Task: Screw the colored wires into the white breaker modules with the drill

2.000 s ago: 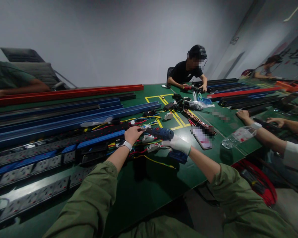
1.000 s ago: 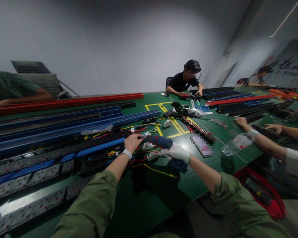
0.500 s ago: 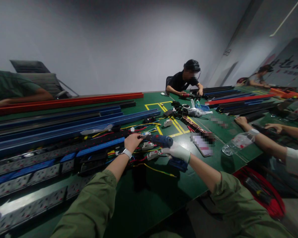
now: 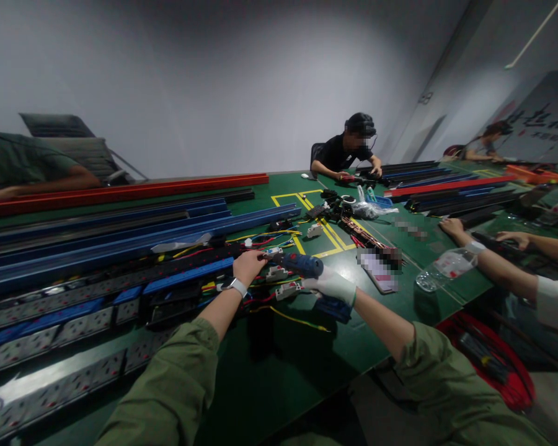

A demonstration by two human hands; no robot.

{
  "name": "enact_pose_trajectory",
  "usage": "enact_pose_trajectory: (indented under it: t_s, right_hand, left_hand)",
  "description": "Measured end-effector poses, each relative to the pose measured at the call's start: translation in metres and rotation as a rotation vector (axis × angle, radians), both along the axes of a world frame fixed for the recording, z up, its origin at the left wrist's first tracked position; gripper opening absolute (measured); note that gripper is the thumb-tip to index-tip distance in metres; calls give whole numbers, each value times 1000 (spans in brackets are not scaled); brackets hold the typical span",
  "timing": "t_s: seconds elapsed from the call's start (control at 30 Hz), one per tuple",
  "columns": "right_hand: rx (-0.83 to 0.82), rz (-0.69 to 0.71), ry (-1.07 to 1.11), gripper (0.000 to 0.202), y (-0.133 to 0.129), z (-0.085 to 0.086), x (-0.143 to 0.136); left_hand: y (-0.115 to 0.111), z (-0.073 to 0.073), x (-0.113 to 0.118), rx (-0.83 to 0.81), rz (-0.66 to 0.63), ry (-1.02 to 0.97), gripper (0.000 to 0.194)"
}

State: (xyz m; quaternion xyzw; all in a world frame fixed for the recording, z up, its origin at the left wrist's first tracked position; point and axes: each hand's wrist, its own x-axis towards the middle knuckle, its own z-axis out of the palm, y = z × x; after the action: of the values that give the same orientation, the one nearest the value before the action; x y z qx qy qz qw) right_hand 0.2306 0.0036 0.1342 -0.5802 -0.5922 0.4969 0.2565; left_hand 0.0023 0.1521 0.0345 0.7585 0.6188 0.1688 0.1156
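My right hand (image 4: 333,285), in a white glove, is wrapped round the handle of a blue cordless drill (image 4: 304,264). The drill lies level, with its front end pointing left and its blue battery below the glove. My bare left hand (image 4: 248,266) is closed at the drill's front end; what its fingers pinch is too small to make out. Close under the drill are grey-white switch blocks (image 4: 289,290) with coloured wires. A yellow-green wire (image 4: 292,320) trails toward the near side. Black-and-blue socket strips (image 4: 193,274) reach left from my left hand.
Blue channels (image 4: 121,243) and an orange channel (image 4: 134,190) lie along the left. A phone (image 4: 376,270), a plastic bottle (image 4: 451,263) and a bundle of wires (image 4: 369,234) are to the right. A co-worker's hands (image 4: 453,229) rest nearby. Another person (image 4: 341,152) works across the green table (image 4: 279,371).
My hands and the drill stay almost where they were. Across the table, the co-worker's hand has shifted slightly.
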Motion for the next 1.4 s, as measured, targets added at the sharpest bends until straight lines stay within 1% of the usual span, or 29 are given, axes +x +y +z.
enact_pose_trajectory:
  t_s: [0.1,0.2,0.33,0.43,0.5,0.67,0.83,1.07,1.27,1.4]
  right_hand:
    - [53,20,25,45,1,-5,2]
    - [6,8,23,41,1,-7,2]
    - [2,17,21,45,0,-2,0]
    - [17,-18,-26,44,0,2,-1]
    - [17,-28,-40,45,-1,3,-1]
    - [35,-15,6,54,-3,3,-2]
    - [29,-7,-5,54,-4,4,-2]
    - [31,-8,-9,47,0,0,1]
    - [-9,-19,1,40,1,-5,1]
    - [-16,-14,9,36,1,-3,2]
  left_hand:
    - [-1,1,0,-9,9,6,34]
    - [0,0,0,-1,0,-6,36]
    - [1,-2,-1,2,-9,-11,35]
    - [2,-3,-1,5,-9,-13,33]
    - [2,-3,-1,3,-1,-16,34]
    - [1,-1,0,-1,-3,-10,35]
    - [0,1,0,0,-1,-13,36]
    - [1,-2,-1,10,-6,-1,34]
    - [1,-2,0,2,3,5,38]
    - [2,-3,-1,0,-1,13,35]
